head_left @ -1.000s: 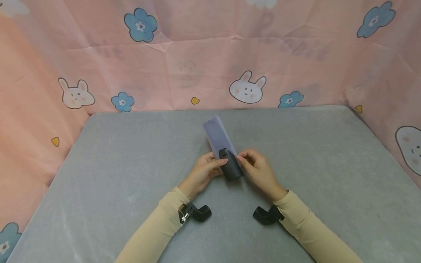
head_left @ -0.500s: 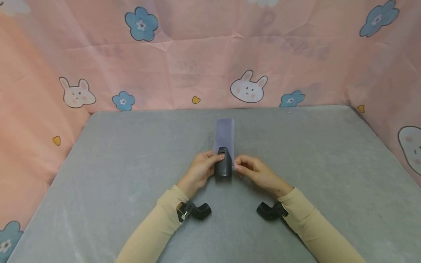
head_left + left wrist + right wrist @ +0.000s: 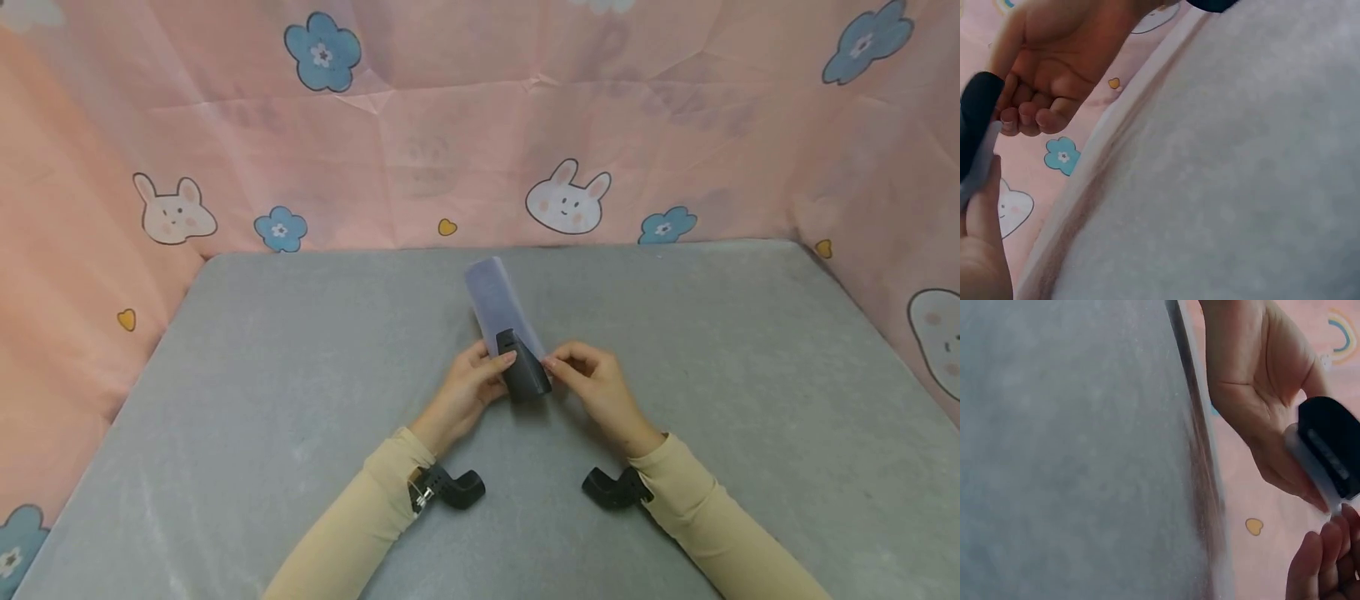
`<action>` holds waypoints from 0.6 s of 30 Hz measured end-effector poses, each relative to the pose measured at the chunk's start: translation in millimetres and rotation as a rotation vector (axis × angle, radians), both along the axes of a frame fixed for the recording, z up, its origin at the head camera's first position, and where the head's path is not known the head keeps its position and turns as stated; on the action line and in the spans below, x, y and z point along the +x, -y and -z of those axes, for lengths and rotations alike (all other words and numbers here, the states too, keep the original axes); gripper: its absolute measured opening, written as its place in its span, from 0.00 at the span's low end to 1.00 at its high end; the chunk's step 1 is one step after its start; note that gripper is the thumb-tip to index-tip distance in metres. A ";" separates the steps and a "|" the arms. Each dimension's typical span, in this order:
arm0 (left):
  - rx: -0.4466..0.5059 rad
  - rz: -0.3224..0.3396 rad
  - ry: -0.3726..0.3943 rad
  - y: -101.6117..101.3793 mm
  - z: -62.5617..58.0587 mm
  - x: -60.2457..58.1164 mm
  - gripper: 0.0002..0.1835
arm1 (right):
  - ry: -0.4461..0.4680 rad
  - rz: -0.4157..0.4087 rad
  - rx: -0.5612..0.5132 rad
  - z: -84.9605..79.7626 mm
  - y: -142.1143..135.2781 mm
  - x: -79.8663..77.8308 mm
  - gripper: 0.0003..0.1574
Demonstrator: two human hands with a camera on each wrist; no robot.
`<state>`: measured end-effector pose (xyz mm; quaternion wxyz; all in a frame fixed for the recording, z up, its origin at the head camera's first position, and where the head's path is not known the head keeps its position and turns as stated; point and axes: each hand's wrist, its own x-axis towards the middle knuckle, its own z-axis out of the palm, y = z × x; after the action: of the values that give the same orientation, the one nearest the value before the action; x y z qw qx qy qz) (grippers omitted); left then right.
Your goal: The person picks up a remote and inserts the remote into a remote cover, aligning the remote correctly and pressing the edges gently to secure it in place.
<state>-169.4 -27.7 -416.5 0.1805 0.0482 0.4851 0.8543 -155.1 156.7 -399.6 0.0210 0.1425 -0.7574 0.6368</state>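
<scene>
My left hand grips a black tapered piece together with a translucent bluish plastic sleeve, thumb on top of the black piece. The sleeve is long and flat and extends away from me, tilted to the left, above the table. My right hand pinches the sleeve's right edge beside the black piece with thumb and forefinger. In the right wrist view the black piece lies against the sleeve's pale edge, and the right fingers come up from below. The left wrist view shows only part of the sleeve.
A grey cloth-covered table spreads around both hands. Behind it hangs a pink curtain printed with rabbits and flowers. Black wrist cameras stick out inward from both sleeves.
The sleeve and black piece swing from tilted left to straight ahead, then back to tilted left. My right hand shifts slightly along with them and stays at the right edge.
</scene>
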 end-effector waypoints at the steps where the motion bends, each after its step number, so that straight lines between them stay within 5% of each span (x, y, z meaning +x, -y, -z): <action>1: 0.024 0.002 0.010 0.0 0.4 -0.2 0.14 | -0.013 0.001 -0.007 -0.3 -0.3 0.3 0.07; 11: 0.208 0.059 0.105 2.0 -2.4 0.7 0.15 | -0.064 0.041 -0.029 -3.4 2.5 3.7 0.05; 18: 0.237 0.145 0.116 4.5 -3.3 1.0 0.22 | -0.135 0.091 0.014 -0.5 4.3 2.4 0.06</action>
<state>-168.4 -32.1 -413.2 0.2624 0.0549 0.3649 0.8916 -152.7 152.5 -399.1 0.1001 0.1506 -0.7645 0.6187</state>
